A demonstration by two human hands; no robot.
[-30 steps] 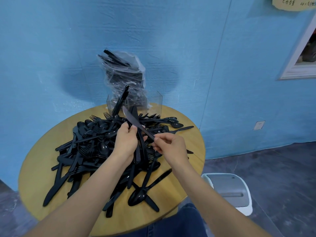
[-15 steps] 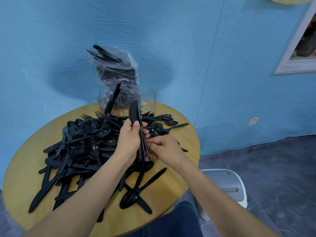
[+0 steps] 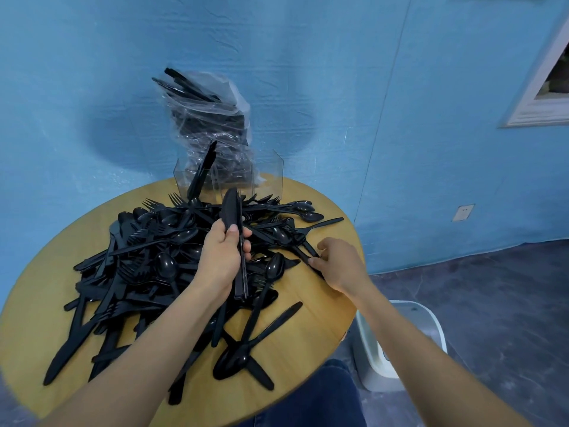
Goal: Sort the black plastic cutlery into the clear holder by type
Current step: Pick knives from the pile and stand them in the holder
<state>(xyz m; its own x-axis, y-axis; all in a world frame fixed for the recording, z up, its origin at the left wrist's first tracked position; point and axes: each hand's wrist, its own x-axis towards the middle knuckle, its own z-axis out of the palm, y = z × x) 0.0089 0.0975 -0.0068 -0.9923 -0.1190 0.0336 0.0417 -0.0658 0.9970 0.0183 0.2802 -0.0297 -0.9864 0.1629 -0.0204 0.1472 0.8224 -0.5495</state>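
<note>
From the head camera, a round wooden worktop (image 3: 34, 306) stands close to a blue wall (image 3: 308, 72). A white bin (image 3: 409, 340) sits on the dark floor (image 3: 508, 303) to the right of the worktop. A small wall socket (image 3: 462, 212) is on the wall low down on the right, and a white frame (image 3: 542, 87) shows at the right edge. At the back of the worktop, a crinkly clear bag (image 3: 209, 124) full of black cutlery stands up tall against the wall. The person's blue trouser leg (image 3: 320, 399) shows at the bottom.

The clear holder (image 3: 271, 174) stands at the back of the worktop, just in front of the bag. A few black pieces stand tilted in its left part. The big pile of black cutlery (image 3: 147, 266) lies in front of the holder and partly hides its bottom. The pile is a jumble of forks, spoons and knives lying across each other, and it covers most of the worktop. A long spoon (image 3: 243, 349) and a knife lie crossed near the front edge.

The left hand (image 3: 220, 257) is curled around a bunch of knives (image 3: 232, 217), held upright over the middle of the pile. The blades point up toward the holder and the handles stick out below the hand.

The right hand (image 3: 338, 263) is low on the right side of the pile. Its thumb and fingers pinch the end of one black piece (image 3: 303, 255) that lies on the worktop. I cannot tell what kind of piece it is.
</note>
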